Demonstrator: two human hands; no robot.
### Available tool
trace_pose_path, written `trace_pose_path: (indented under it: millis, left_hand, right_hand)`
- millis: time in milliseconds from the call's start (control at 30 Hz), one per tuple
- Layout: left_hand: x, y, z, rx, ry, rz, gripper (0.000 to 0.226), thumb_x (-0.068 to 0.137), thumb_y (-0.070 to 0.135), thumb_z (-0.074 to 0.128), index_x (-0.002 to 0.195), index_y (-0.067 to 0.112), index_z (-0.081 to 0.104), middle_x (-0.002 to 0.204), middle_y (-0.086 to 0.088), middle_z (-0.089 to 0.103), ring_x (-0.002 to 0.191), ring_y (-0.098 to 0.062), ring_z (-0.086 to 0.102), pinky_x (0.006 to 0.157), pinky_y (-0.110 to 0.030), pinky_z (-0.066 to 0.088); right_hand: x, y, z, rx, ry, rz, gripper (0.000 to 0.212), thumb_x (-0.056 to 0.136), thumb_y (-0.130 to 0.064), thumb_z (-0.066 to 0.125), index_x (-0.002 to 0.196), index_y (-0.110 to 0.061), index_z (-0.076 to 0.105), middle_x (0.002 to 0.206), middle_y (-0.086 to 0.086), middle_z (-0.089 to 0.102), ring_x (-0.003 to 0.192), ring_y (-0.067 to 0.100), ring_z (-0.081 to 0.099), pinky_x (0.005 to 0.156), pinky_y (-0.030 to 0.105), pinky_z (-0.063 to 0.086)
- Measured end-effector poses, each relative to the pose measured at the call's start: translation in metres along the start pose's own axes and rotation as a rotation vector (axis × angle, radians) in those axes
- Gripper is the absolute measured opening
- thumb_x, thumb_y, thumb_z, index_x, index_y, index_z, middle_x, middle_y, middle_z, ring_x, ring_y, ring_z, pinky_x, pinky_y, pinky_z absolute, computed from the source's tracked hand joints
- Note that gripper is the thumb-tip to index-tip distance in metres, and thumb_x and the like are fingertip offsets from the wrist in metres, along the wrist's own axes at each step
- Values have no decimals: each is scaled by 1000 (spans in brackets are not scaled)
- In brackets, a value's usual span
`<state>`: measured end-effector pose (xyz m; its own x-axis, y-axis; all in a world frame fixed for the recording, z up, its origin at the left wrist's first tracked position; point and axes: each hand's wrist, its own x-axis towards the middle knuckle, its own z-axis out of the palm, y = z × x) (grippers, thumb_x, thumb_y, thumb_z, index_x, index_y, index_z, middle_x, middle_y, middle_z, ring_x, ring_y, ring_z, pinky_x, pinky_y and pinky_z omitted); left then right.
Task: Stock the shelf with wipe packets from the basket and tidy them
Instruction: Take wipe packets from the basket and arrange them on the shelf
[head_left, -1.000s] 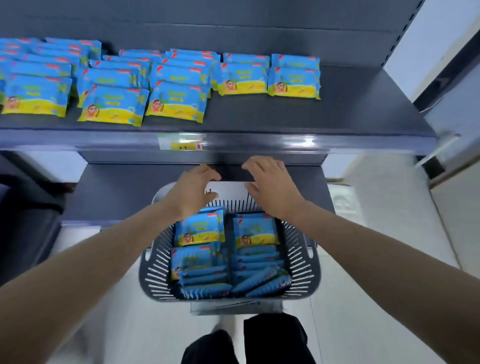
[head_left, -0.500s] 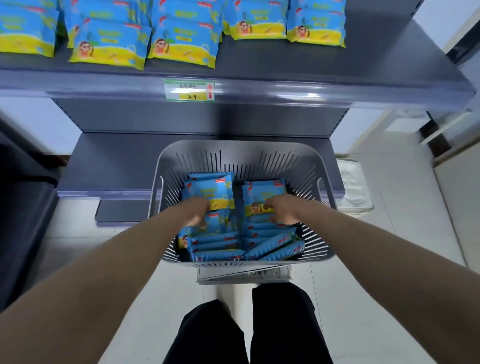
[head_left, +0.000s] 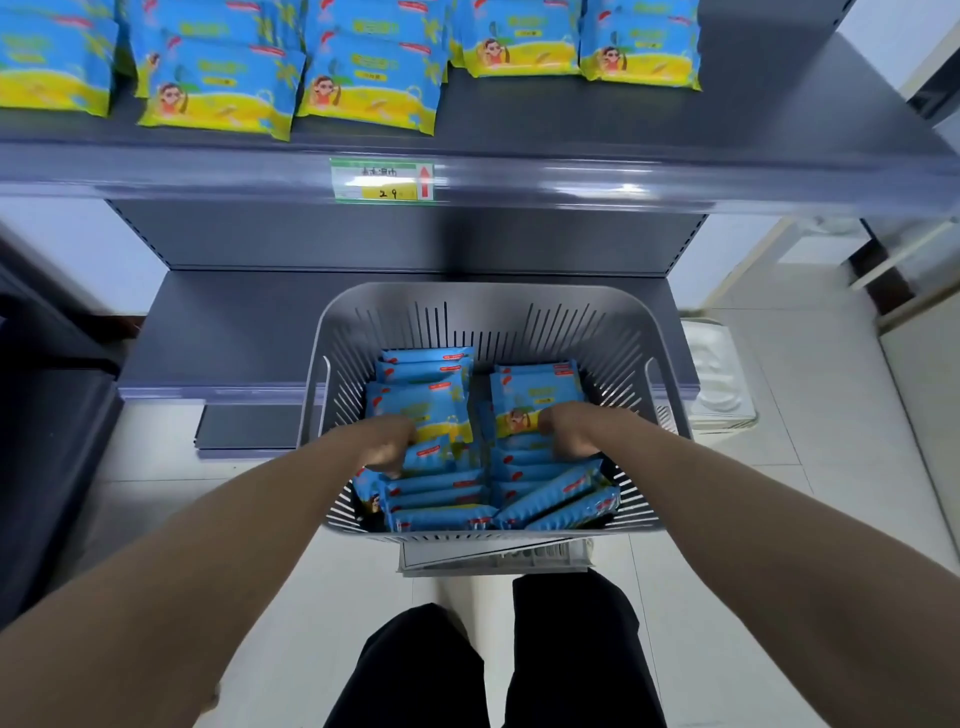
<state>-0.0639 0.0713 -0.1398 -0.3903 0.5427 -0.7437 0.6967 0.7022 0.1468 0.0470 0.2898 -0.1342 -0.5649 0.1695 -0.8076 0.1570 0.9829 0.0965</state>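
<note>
Blue-yellow wipe packets (head_left: 535, 400) fill grey basket (head_left: 478, 306) below stocked shelf (head_left: 571, 130).

Single head-worn wide-angle view, facing forward and steeply down. Basket (head_left: 519, 312) sits close, at frame centre; shelf (head_left: 571, 176) edge lies at 12 o'clock, floor (head_left: 779, 519) toward 6 o'clock.
</note>
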Motion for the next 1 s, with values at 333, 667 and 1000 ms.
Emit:
trace_pose_path:
  millis: [333,667,1000]
  left_hand:
    - [-16,23,-51,-64,162,108,21,86,11,59,106,4,60,103,-6,57,95,-23,55,76,-31,42]
    - [-79,53,-171,-47,396,143,19,87,10,54,105,7,58,111,-11,59,87,-24,51,73,-29,38]
    - [-115,102,-318,-189,818,219,26,85,11,61,107,9,48,98,-6,55,90,-27,52,76,-32,42]
  right_hand:
    - [4,10,-10,-12,-24,-9,32,95,-13,47,123,-2,58,124,12,57,96,23,56,75,28,45]
    - [-134,65,-145,130,522,-24,27,92,-12,43,112,-7,59,120,14,60,109,31,55,78,30,41]
    - [-169,186,-268,243,897,160,42,93,-13,40,134,-16,47,132,18,52,116,36,51,93,37,45]
